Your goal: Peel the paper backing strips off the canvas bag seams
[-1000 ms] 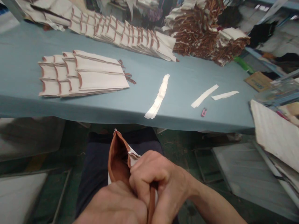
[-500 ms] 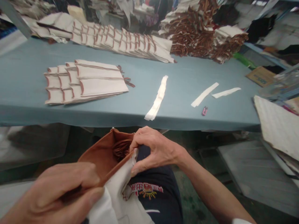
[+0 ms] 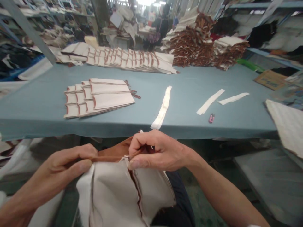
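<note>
A fabric bag [image 3: 111, 189], off-white outside with a brown lining along its top edge, hangs between my hands over my lap. My left hand [image 3: 71, 160] pinches its brown-edged rim at the left. Closed on the same rim near a side seam is my right hand [image 3: 158, 151], thumb in front and fingers bent over the edge. A dark brown seam runs down the bag below my right thumb. The inside is mostly hidden behind the raised front panel.
On the blue-covered table [image 3: 184, 126] lie a stack of white pieces with brown edges [image 3: 106, 96], white strips [image 3: 163, 107], loose strips [image 3: 210, 101] and a small pink thread snipper [image 3: 211, 118]. Behind are a long row of similar pieces [image 3: 127, 60] and a tall brown-white pile [image 3: 189, 41].
My left hand has moved up and away from the camera, and the bag has turned so its white outer side faces me. The brown interior is now mostly hidden. The head view has tilted up.
</note>
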Tool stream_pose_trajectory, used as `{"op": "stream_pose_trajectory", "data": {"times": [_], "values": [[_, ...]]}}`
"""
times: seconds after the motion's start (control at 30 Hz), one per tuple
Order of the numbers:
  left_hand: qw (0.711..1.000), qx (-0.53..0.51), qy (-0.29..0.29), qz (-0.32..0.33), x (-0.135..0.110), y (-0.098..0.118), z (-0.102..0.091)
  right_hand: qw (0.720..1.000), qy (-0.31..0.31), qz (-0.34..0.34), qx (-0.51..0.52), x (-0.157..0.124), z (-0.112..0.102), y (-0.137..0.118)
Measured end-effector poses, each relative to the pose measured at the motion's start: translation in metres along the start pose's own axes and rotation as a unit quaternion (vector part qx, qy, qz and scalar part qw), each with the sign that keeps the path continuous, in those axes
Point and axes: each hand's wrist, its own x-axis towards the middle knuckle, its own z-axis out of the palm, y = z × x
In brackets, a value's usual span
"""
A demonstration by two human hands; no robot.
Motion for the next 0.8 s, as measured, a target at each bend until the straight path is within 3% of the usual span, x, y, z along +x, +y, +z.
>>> {"op": "stream_pose_trajectory", "data": {"times": [0.1,0.2,0.33,0.47,0.6,0.8], "values": [[0.999,-0.034,0.004,0.009,0.015,0.011,-0.002,1.000,-0.009,0.003,0.006,0.009,0.002,-0.008],[0.997,-0.033,-0.017,0.070,0.026,0.028,-0.001,1.000,-0.008,0.007,-0.006,0.012,0.004,-0.010],[0.989,-0.023,-0.038,0.143,0.035,0.044,0.010,1.000,0.002,0.012,-0.029,0.008,0.005,-0.010],[0.983,-0.030,-0.053,0.172,0.036,0.049,0.023,0.999,0.004,0.030,-0.045,0.000,0.005,-0.008],[0.983,-0.058,-0.082,0.151,0.032,0.050,0.028,0.997,0.010,0.037,-0.066,-0.005,0.006,-0.008],[0.982,-0.135,-0.125,0.051,0.025,0.056,0.034,0.993,0.049,0.068,-0.083,-0.006,0.013,-0.008]]}}
